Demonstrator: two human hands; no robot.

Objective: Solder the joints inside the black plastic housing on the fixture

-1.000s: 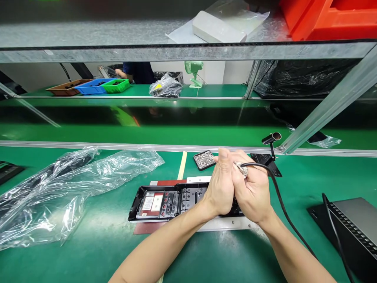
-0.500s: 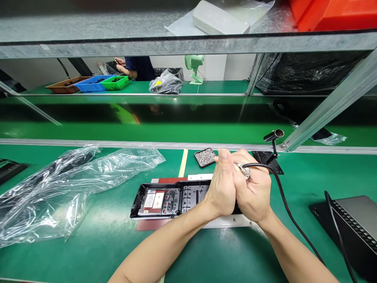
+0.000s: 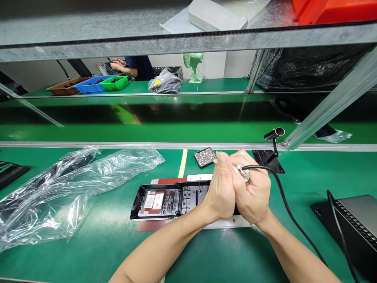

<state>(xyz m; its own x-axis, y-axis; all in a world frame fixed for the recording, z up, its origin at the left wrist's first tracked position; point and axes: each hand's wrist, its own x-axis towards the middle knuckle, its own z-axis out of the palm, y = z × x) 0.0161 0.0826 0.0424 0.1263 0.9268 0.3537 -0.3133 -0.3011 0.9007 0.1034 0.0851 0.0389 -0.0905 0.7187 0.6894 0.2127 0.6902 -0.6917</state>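
Observation:
Over the right part of a black plastic housing, my right hand is closed around a corded tool, apparently an electric screwdriver. Only its pale wrapped cable end shows; the body and tip are hidden by my hands. A black cable runs from it down to the right. My left hand presses against my right, thumb up and fingers curled out of sight; what they grip cannot be seen. Below the hands, the housing lies open-side up on a red and white plate. Just behind is a small black tray of screws.
Clear plastic bags lie left. A small black stand with a metal tube is back right, and a black and grey panel is at far right. A metal shelf crosses above. Beyond, a person's hands work near coloured bins.
Both hands stay pressed together over the housing, with barely any movement. The view has shifted slightly. The other person's hands beyond have moved a little left.

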